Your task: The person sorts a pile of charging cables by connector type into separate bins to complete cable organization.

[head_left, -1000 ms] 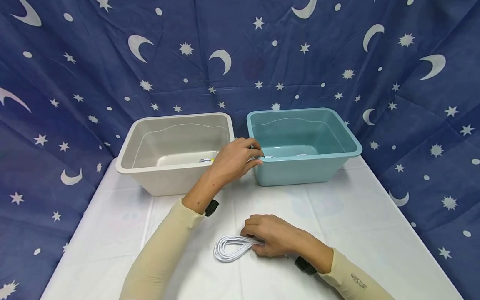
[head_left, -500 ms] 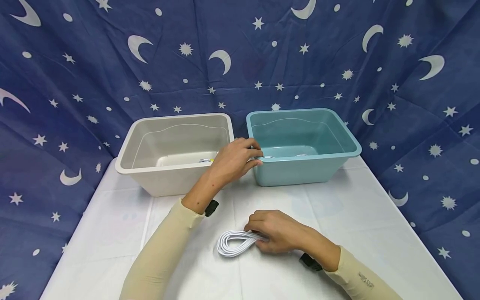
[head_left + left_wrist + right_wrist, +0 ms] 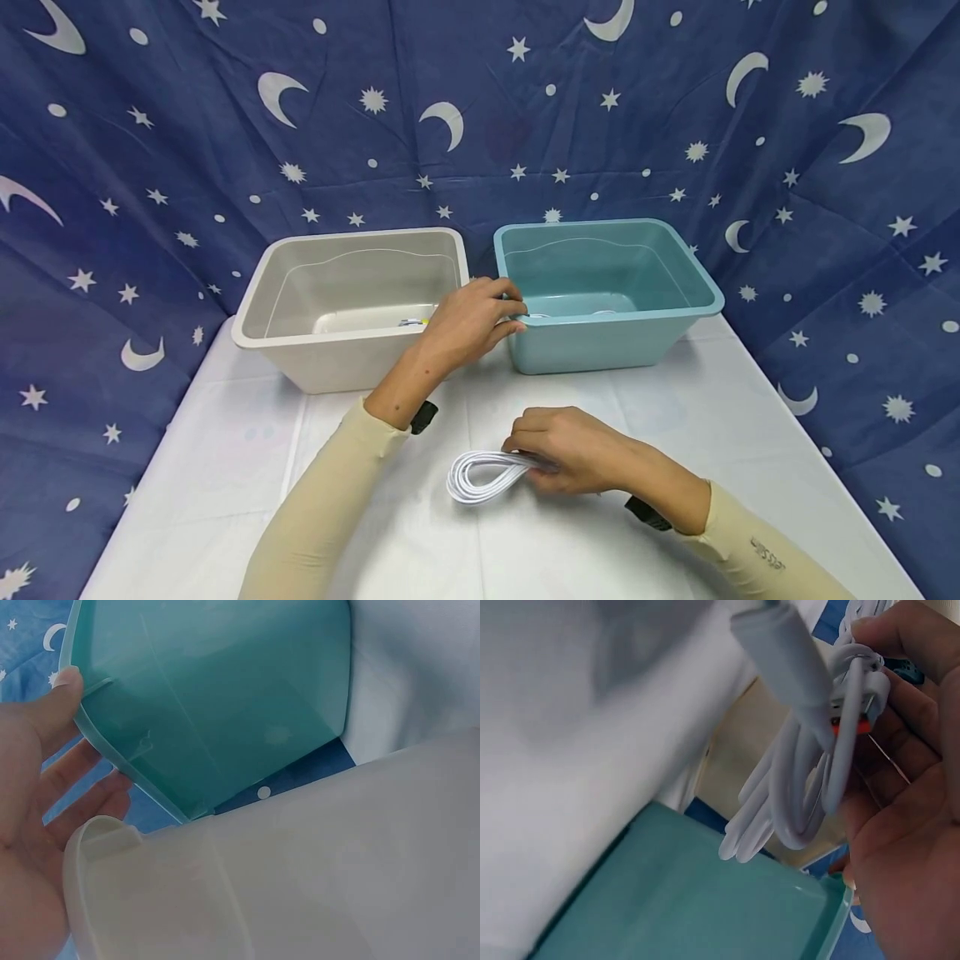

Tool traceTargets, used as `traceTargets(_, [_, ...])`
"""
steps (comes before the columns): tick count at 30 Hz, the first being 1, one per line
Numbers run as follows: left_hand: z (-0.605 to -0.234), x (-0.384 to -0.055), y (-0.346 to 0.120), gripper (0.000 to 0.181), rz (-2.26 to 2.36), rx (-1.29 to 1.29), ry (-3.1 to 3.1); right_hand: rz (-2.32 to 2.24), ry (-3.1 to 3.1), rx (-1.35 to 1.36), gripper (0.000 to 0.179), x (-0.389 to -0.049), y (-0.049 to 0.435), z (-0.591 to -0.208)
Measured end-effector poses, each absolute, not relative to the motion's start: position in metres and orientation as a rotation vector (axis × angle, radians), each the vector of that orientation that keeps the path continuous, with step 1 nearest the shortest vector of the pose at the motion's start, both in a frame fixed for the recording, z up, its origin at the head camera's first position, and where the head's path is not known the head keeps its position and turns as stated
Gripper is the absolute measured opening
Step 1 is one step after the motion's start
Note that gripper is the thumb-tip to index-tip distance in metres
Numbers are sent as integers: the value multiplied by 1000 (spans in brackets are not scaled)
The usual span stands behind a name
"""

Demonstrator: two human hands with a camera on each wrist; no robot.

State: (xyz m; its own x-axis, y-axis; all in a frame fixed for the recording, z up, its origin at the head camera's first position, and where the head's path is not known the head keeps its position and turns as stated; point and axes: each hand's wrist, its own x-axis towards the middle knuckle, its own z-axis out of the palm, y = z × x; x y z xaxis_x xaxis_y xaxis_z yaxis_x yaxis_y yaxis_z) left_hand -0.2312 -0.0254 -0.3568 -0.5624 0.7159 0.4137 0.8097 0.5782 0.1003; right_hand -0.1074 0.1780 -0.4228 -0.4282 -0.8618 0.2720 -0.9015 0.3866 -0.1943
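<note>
A bundled white USB cable (image 3: 480,497) is in my right hand (image 3: 573,450), its looped end sticking out to the left over the table. The right wrist view shows its white plug housing (image 3: 784,656) and a connector with orange inside beside the fingers. My left hand (image 3: 472,317) grips the near left corner of the teal bin's (image 3: 585,348) rim. In the left wrist view, the thumb lies on that rim (image 3: 88,724) and the other fingers are partly behind it. Below the same hand, the beige bin (image 3: 300,885) stands close by.
The beige bin holds a small item with some yellow (image 3: 414,322), partly hidden by its front rim. White loops (image 3: 603,312) just show inside the teal bin. Both bins stand at the back of the white-covered table (image 3: 225,500), before a blue star-patterned curtain (image 3: 495,83).
My right hand has moved right and a little away from me, carrying the cable along with it. The left hand has stayed on the teal rim.
</note>
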Motion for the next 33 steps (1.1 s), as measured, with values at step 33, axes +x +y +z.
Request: traceTargets(33, [-355, -230, -25, 26, -368, -1258, -2492, 289, -2451, 1635, 39, -131, 222, -342])
